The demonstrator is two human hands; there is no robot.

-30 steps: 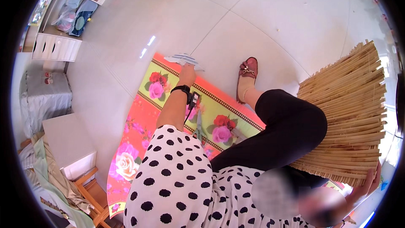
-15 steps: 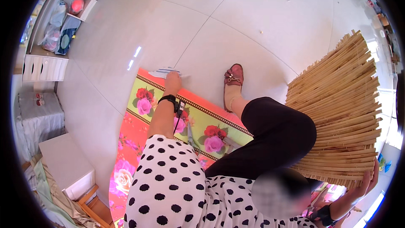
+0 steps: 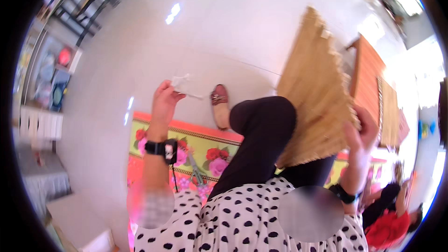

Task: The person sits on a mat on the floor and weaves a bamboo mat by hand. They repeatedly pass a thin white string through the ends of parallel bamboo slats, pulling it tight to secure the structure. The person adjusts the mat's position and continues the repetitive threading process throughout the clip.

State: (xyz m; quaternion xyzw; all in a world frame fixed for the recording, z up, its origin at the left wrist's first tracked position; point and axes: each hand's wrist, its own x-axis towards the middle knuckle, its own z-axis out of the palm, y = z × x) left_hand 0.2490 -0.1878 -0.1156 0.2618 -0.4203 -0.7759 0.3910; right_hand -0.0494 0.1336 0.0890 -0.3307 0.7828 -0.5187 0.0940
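My left hand (image 3: 165,100) is raised over the floor with a crumpled white sheet of thin material (image 3: 182,83) pinched at the fingertips; whether it is tissue, cloth or film I cannot tell. A stiff mat of straw-coloured strips (image 3: 311,88) with ragged edges stands tilted beside my right knee. My right hand (image 3: 361,133) grips its near right edge, with fingers partly behind it. Grey-handled scissors (image 3: 196,172) lie on the flowered ground mat (image 3: 205,142), next to my left forearm.
My foot in a dark red shoe (image 3: 219,95) rests just past the ground mat. A low wooden table (image 3: 368,67) stands at the right, with another strip mat (image 3: 388,112) nearby. Another person in red (image 3: 389,228) sits at lower right. Shelves (image 3: 39,121) line the left.
My left hand has lifted the white sheet off the floor beside the ground mat. The strip mat has swung steeper, and my right hand has come up along its edge. The view has shifted.
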